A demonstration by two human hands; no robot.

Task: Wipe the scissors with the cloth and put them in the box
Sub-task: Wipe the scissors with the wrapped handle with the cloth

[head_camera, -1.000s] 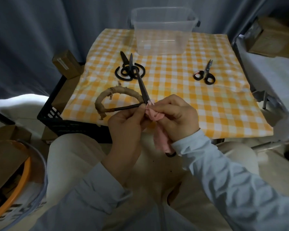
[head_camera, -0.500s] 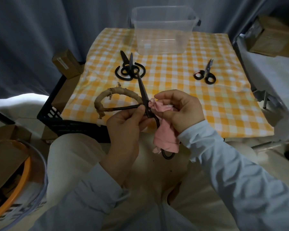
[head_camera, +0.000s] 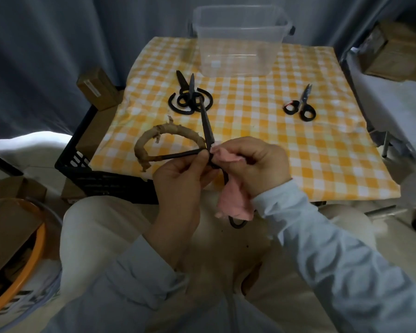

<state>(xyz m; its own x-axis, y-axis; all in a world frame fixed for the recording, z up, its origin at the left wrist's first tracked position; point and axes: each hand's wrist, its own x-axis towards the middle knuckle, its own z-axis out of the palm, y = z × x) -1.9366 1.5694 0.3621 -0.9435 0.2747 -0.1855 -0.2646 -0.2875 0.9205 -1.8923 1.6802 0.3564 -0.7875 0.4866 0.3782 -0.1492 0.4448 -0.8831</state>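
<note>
One pair of black iron scissors (head_camera: 205, 123), opened wide, one looped handle bound in frayed tan wrapping, was held over the tabletop's (head_camera: 250, 131) near edge; the left hand (head_camera: 180, 179) pinched it at the pivot, and the right hand (head_camera: 259, 164) curled round one crumpled pink cloth (head_camera: 233, 200) pressed there. On the yellow-and-white check, one clear plastic box (head_camera: 238, 51) stood at the far edge, seemingly two overlapping black pairs (head_camera: 190, 99) lay toward the far-left corner, and one small pair (head_camera: 300, 106) toward the right edge. Compared with a second earlier, more cloth hung below the right hand; everything else was unmoved.
</note>
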